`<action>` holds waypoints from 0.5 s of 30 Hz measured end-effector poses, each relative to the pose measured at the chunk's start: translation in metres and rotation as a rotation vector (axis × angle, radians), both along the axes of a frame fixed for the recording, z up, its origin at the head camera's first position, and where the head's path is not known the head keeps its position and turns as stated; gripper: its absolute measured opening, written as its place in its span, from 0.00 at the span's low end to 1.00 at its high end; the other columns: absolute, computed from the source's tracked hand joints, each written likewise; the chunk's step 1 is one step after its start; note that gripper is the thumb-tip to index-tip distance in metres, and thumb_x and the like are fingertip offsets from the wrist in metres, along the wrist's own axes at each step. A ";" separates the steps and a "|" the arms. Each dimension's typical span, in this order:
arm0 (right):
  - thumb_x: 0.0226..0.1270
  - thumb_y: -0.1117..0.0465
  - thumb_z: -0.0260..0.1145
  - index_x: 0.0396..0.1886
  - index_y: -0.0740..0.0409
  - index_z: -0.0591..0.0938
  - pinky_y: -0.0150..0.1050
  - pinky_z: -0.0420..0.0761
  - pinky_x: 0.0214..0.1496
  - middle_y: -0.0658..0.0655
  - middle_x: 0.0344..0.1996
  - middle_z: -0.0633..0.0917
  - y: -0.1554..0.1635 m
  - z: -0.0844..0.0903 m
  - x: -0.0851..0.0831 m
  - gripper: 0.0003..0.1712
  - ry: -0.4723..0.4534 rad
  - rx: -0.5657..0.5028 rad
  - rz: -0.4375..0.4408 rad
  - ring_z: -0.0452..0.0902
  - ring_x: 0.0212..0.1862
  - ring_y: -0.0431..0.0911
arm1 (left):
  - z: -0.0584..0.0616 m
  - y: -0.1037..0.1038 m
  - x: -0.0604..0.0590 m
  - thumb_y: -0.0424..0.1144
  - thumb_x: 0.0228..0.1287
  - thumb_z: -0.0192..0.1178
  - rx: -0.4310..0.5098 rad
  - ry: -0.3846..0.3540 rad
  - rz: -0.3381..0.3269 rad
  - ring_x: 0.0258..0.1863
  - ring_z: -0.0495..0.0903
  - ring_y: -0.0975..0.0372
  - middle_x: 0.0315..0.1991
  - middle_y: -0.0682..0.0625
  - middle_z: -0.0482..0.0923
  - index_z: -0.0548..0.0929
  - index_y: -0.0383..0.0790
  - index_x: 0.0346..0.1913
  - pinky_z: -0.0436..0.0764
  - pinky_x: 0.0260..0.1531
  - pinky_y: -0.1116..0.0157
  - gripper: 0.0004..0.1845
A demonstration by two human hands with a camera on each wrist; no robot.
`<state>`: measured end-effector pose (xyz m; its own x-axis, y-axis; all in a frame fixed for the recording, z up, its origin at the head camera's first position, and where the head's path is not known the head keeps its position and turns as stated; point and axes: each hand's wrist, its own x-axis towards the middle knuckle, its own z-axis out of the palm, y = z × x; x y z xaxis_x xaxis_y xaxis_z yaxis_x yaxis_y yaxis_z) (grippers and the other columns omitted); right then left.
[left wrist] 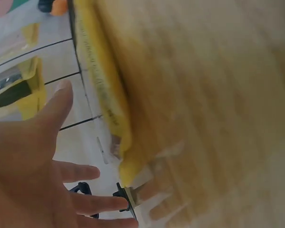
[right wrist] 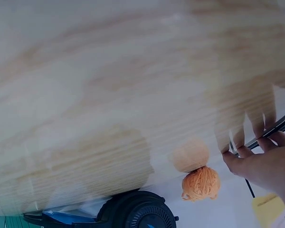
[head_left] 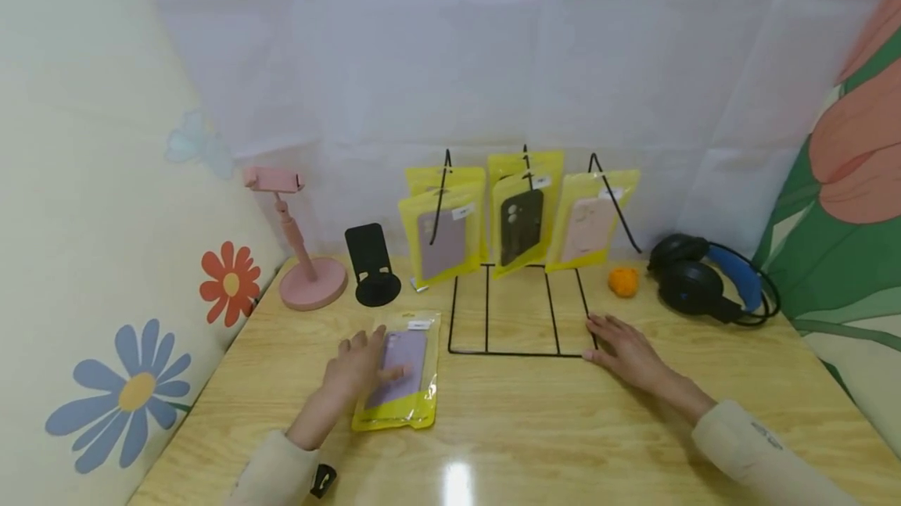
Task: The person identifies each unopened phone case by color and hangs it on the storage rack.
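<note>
White sheeting hangs behind a glossy light-wood table (head_left: 633, 443) that fills the lower half of the head view. Left of centre, the left hand (head_left: 359, 365) lies palm down, fingers straight and spread, on a yellow plastic packet holding a lilac phone case (head_left: 403, 373), which lies flat on the wood. Its white label is too small to read. The right hand (head_left: 626, 349), well apart from the left, rests flat with straight fingers at the front right corner of a black wire display rack (head_left: 517, 318), fingertips touching the wire. Three more yellow packets (head_left: 517, 217) hang on the rack at centre. Upper right of that hand sit a small orange yarn ball (head_left: 623, 281) and black-and-blue headphones (head_left: 704, 279).
</note>
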<state>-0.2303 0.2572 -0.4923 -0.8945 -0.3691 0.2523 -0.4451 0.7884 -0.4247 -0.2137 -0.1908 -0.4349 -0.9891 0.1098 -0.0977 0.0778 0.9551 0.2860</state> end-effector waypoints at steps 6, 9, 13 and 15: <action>0.64 0.52 0.67 0.63 0.70 0.73 0.69 0.59 0.61 0.67 0.65 0.71 -0.001 0.000 0.002 0.34 0.004 -0.004 -0.003 0.60 0.67 0.68 | -0.005 0.005 0.001 0.67 0.50 0.65 -0.073 -0.022 0.016 0.49 0.69 0.40 0.54 0.31 0.68 0.65 0.36 0.70 0.73 0.40 0.41 0.51; 0.64 0.53 0.67 0.63 0.70 0.73 0.69 0.60 0.61 0.67 0.65 0.72 -0.001 0.001 0.003 0.34 0.020 -0.006 -0.007 0.61 0.66 0.68 | -0.004 0.010 0.001 0.68 0.49 0.65 -0.060 -0.017 0.003 0.52 0.68 0.39 0.56 0.30 0.67 0.64 0.36 0.70 0.73 0.40 0.39 0.52; 0.64 0.53 0.67 0.63 0.70 0.73 0.69 0.60 0.61 0.67 0.64 0.72 -0.001 0.002 0.003 0.34 0.026 -0.009 -0.002 0.61 0.66 0.68 | -0.004 0.013 0.001 0.64 0.50 0.67 -0.042 -0.006 -0.023 0.53 0.67 0.37 0.58 0.30 0.67 0.66 0.35 0.69 0.72 0.42 0.37 0.50; 0.64 0.53 0.67 0.63 0.70 0.73 0.69 0.60 0.61 0.67 0.64 0.72 -0.001 0.002 0.003 0.34 0.028 -0.008 0.000 0.61 0.66 0.69 | -0.005 0.013 0.001 0.61 0.51 0.69 -0.032 0.002 -0.053 0.53 0.67 0.38 0.57 0.31 0.67 0.67 0.34 0.69 0.72 0.42 0.36 0.48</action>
<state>-0.2272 0.2565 -0.4898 -0.8872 -0.3667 0.2800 -0.4566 0.7850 -0.4186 -0.2128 -0.1775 -0.4394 -0.9823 0.1584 -0.1004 0.1285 0.9584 0.2550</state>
